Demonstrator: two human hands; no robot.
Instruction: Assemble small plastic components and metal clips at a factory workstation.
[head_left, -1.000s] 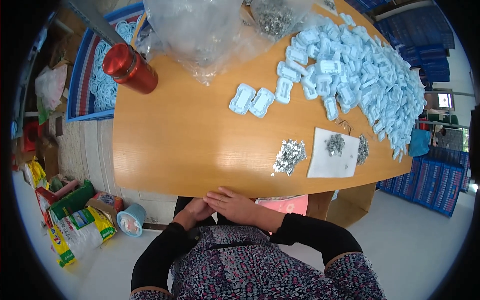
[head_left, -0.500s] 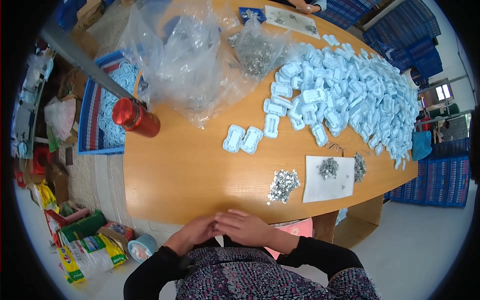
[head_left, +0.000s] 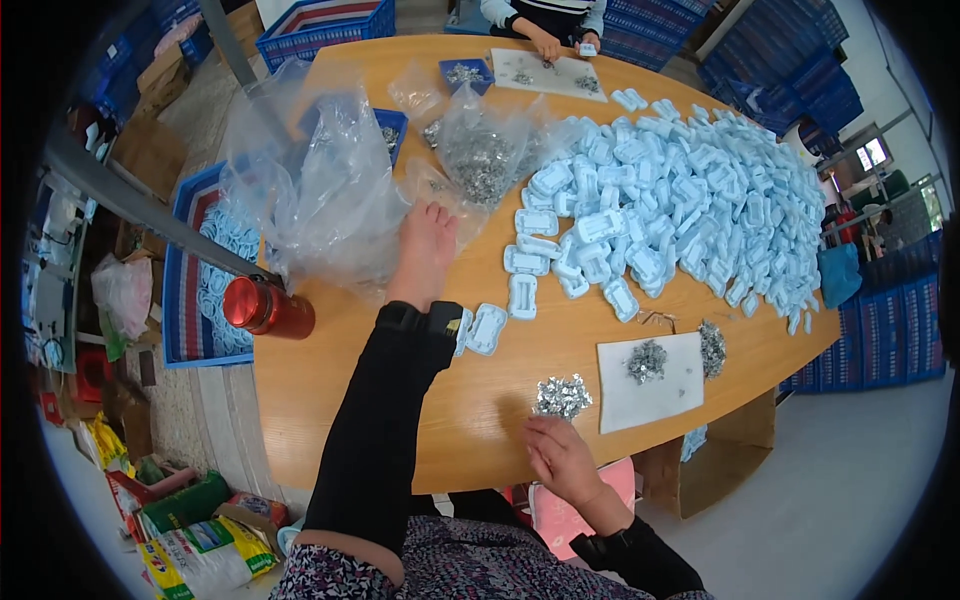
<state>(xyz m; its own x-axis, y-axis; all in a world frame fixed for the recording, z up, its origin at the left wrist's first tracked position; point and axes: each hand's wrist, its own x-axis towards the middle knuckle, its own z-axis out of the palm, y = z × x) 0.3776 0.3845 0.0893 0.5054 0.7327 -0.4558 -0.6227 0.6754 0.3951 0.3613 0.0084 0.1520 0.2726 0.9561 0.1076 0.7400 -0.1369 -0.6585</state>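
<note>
My left hand [head_left: 425, 248] is stretched far over the table, fingers reaching forward at the edge of crumpled clear plastic bags [head_left: 350, 200]. Nothing shows in its grasp. Beneath that wrist, two light-blue plastic shells [head_left: 487, 329] lie on the table, one partly covered by the sleeve. My right hand [head_left: 562, 460] is at the near edge, fingers loosely bent and apart, beside a heap of small shiny metal pieces [head_left: 564, 396]. Right of that heap, a white pad [head_left: 652, 403] bears more metal pieces [head_left: 646, 362]. A clear bag of metal pieces [head_left: 482, 165] stands beyond my left hand.
A large heap of light-blue shells [head_left: 690, 200] covers the table's right side. A red flask [head_left: 268, 307] stands at the left edge, near a blue crate [head_left: 180, 320] of light-blue rings. Across the table, a person's hands [head_left: 548, 45] work over another white pad [head_left: 510, 72].
My hands were together at the table's near edge. The left has gone forward to the plastic bags, and the right has moved rightward to the metal heap. The view has shifted.
</note>
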